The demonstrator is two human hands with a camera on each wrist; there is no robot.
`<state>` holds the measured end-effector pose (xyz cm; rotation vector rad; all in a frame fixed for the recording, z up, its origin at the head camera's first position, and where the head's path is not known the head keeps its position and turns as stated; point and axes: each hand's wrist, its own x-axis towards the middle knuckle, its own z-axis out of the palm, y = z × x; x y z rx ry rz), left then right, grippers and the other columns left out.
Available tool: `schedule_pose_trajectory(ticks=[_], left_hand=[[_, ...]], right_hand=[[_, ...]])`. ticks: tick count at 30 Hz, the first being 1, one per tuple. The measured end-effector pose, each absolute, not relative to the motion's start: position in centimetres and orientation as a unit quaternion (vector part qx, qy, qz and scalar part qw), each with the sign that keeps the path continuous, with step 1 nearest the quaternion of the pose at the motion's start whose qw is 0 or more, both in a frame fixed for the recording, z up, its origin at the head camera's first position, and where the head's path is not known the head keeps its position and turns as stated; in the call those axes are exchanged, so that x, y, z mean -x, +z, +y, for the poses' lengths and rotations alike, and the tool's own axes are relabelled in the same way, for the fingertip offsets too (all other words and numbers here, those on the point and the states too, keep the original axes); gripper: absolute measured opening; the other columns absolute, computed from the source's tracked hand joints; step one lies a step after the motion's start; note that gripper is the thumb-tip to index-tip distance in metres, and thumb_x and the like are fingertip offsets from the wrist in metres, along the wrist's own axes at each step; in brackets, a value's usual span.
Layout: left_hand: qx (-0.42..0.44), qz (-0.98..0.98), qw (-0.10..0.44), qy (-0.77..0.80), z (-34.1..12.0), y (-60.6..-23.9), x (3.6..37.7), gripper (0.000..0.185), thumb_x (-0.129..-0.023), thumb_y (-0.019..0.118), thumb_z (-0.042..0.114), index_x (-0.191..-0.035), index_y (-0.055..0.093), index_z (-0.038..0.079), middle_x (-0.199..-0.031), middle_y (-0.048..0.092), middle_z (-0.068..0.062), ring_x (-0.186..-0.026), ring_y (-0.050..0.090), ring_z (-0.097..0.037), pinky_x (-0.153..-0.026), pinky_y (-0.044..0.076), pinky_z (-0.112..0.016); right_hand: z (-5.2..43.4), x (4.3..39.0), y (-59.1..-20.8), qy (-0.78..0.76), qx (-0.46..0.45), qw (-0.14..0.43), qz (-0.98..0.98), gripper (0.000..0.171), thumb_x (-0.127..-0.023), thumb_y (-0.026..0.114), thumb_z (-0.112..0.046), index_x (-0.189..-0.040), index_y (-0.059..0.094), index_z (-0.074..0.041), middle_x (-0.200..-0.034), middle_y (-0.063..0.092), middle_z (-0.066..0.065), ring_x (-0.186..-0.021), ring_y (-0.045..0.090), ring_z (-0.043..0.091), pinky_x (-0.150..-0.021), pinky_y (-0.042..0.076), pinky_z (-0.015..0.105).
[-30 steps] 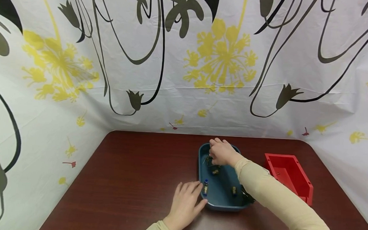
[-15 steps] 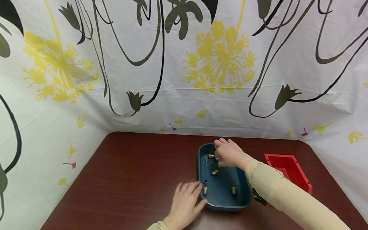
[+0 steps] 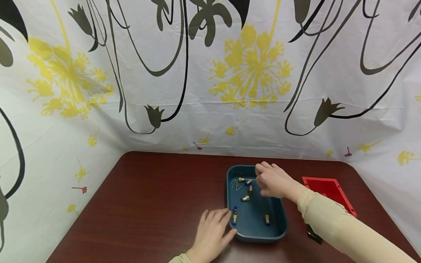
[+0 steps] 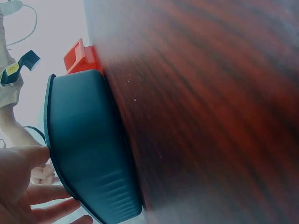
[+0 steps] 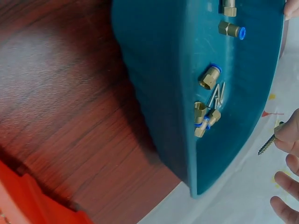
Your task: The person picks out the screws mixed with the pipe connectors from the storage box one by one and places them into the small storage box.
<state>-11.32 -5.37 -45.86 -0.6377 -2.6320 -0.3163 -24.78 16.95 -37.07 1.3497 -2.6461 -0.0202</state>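
Note:
A blue-green tray [image 3: 254, 226] holds several brass push-in fittings [image 3: 245, 198] with blue collars and a few thin screws [image 5: 218, 95]. My right hand [image 3: 275, 182] is over the tray's far right side in the head view. Between its thumb and finger it pinches a screw [image 5: 267, 144], clearly visible in the right wrist view, point angled down-left. My left hand [image 3: 212, 234] touches the tray's near-left rim with extended fingers, beside two fittings [image 3: 234, 215]. Another fitting [image 3: 267, 219] lies alone near the tray's right side.
To the right of the tray stands a red box [image 3: 328, 186], partly hidden by the right forearm. Both containers are on a dark reddish-brown table [image 3: 170, 196]. A patterned white cloth [image 3: 198, 84] hangs behind it.
My right hand has moved rightward, away from the pile at the tray's far left, uncovering fittings and screws there. The left hand stays at the rim.

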Motion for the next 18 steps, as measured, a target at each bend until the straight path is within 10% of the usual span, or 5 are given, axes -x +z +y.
schedule_pose_trajectory(ticks=[18], left_hand=[[0.227,-0.945,0.205,-0.114,-5.3,-45.9,11.4,0.045,-0.079,0.061,0.042,-0.111,0.061,0.010,-0.110,0.055,-0.002,-0.096,0.051,-0.020,-0.082,0.037,-0.051]], right_hand=[[22.0,23.9,-37.0,0.031,-0.419,0.117,-0.900,0.035,-0.062,0.071,-0.016,-0.050,0.041,-0.029,-0.077,0.036,-0.007,-0.079,0.034,0.013,-0.058,0.030,0.028]])
